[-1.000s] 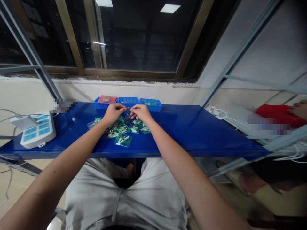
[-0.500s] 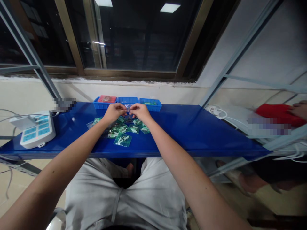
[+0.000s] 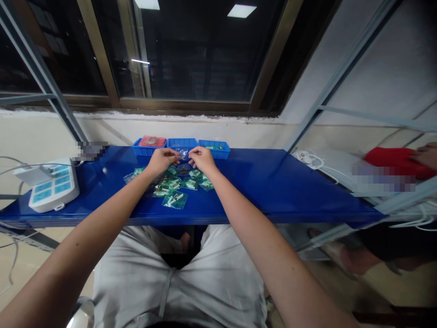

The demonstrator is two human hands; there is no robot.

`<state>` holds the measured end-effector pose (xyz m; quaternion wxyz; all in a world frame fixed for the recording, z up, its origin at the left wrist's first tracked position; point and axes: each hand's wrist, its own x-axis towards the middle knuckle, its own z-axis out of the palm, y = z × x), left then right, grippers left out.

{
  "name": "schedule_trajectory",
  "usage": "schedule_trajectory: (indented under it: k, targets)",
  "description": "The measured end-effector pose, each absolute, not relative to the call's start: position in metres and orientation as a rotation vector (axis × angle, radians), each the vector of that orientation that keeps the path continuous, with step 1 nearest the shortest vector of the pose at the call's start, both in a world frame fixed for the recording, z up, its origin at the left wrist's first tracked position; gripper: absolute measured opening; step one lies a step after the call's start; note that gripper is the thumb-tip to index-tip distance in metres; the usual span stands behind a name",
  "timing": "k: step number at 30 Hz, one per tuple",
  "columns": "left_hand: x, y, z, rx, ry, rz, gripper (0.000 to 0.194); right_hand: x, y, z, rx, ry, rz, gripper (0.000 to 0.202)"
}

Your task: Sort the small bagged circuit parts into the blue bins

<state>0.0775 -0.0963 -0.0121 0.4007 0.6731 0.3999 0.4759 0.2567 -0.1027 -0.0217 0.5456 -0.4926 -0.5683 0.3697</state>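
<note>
A small clear plastic bag [image 3: 183,154] hangs between my two hands, in front of the middle blue bin. My left hand [image 3: 164,160] is closed in a pinch on the bag's left edge. On the other side, the fingers of my right hand [image 3: 202,159] are pinched together at the bag's right edge. What the bag contains is too small to make out. Below my hands lies a pile of small greenish plastic bags [image 3: 169,183] with white and green pieces in them. One such bag [image 3: 175,199] lies nearest the front edge.
Three blue bins stand along the back of the blue table [image 3: 259,191]; a red packet [image 3: 152,140] lies on the left bin. A white power strip [image 3: 54,186] sits at the left. Metal posts rise at both sides. At far right, another person's hand [image 3: 426,157] is near red cloth.
My hands have drawn slightly apart, the right one shifting a little to the right, and more of the clear bag shows between them. The pile has not moved.
</note>
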Motion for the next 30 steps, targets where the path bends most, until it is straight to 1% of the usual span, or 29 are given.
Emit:
schedule_trajectory:
  k: [4,8,11,14,16,18,20,24,30]
  targets:
    - [0.078,-0.090,-0.011,1.607,0.960,1.248,0.030,0.258,-0.101,-0.023,-1.177,-1.340,0.868,0.010]
    - [0.080,-0.082,-0.005,1.457,0.814,1.278,0.041,0.258,-0.100,-0.025,-1.146,-1.353,0.888,0.010]
    - [0.079,-0.079,-0.002,1.396,0.753,1.157,0.056,0.257,-0.100,-0.025,-1.147,-1.360,0.900,0.010]
    - [0.076,-0.074,-0.003,1.430,0.798,1.057,0.069,0.257,-0.101,-0.024,-1.150,-1.358,0.918,0.011]
    - [0.074,-0.073,-0.007,1.541,0.891,1.056,0.065,0.256,-0.102,-0.023,-1.155,-1.357,0.925,0.012]
    - [0.073,-0.074,-0.011,1.758,0.995,1.042,0.051,0.256,-0.103,-0.021,-1.162,-1.358,0.928,0.012]
    - [0.072,-0.080,-0.014,2.036,1.053,0.947,0.039,0.255,-0.104,-0.020,-1.168,-1.359,0.927,0.012]
    - [0.074,-0.095,-0.017,2.438,1.039,0.711,0.041,0.255,-0.104,-0.021,-1.180,-1.376,0.917,0.010]
    - [0.076,-0.098,-0.018,2.588,1.103,0.722,0.026,0.259,-0.096,-0.031,-1.218,-1.422,0.812,0.007]
